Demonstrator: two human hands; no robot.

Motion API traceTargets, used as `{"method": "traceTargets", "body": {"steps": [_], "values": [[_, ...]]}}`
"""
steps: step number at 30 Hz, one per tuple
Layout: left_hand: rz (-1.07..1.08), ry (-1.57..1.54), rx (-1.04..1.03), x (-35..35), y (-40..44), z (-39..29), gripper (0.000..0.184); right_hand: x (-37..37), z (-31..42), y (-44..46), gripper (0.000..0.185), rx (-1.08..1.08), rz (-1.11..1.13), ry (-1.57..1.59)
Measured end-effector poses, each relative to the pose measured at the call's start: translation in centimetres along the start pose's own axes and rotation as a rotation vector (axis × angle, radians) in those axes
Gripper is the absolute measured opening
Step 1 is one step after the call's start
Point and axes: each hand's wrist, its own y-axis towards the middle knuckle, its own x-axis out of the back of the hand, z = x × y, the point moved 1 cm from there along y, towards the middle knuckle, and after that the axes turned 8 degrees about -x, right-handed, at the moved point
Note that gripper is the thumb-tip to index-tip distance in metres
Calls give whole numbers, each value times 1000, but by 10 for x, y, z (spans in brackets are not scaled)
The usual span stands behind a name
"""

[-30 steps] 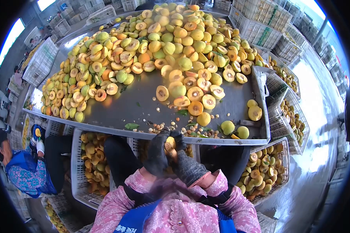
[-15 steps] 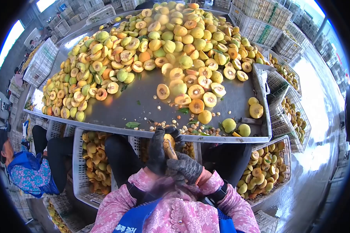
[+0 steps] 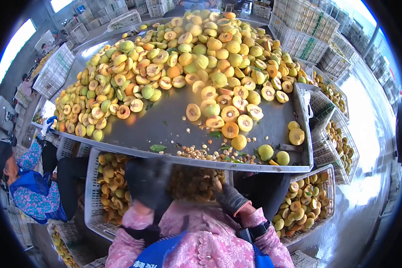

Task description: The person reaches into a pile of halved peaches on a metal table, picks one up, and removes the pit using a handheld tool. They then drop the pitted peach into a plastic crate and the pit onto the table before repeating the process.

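My left hand (image 3: 149, 183), in a dark glove, is smeared by motion beside my left knee and the crate of cut fruit; its fingers cannot be made out. In a grey glove, my right hand (image 3: 231, 199) is closed around a small tool with a light-brown handle (image 3: 217, 183), whose end points up. Between my hands, below the table edge, is a crate of brownish fruit pieces (image 3: 194, 183). In front lies the metal table (image 3: 165, 120), heaped with yellow-green peaches (image 3: 219, 79), many of them halved. Small pale pits (image 3: 192, 152) are scattered along its near edge.
A white crate of peach halves (image 3: 94, 196) stands at my left, another crate (image 3: 331, 196) at my right. More filled crates (image 3: 344, 158) line the right side of the table. A co-worker (image 3: 35, 192) sits at the left. Stacked crates (image 3: 303, 27) stand behind.
My hands have separated and dropped below the table edge, the left one moving left. The peach they held together is no longer seen between them. The view has shifted slightly.
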Motion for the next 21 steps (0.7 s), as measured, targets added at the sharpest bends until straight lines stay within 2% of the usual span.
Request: {"method": "traceTargets", "body": {"steps": [2,3,4,7,10,12,13,15,16,19,21], "values": [[2,209,92,10,-30,43,27,7,11,-8,31,49,97,-72],[80,222,182,8,-54,83,27,10,15,-10,35,73,147,-109],[159,236,271,14,-58,102,28,1,3,-4,37,-25,163,-39],[35,295,134,26,-36,107,26,-18,-11,10,34,28,181,-79],[126,168,-320,-2,17,113,29,-16,-5,6,33,104,206,-4],[-87,-1108,379,-40,66,95,30,-6,7,2,31,8,246,-40],[-3,-702,49,-68,86,105,32,-2,10,2,31,-41,264,-57],[59,-319,-134,-100,129,94,37,7,12,2,32,-16,234,-29],[49,-354,-1,-106,150,76,38,15,18,-1,33,-8,217,-33],[395,-747,224,-169,170,82,40,27,19,-5,37,-14,179,-13],[362,-727,273,-173,168,74,36,11,-13,-1,37,-5,124,28]]}}
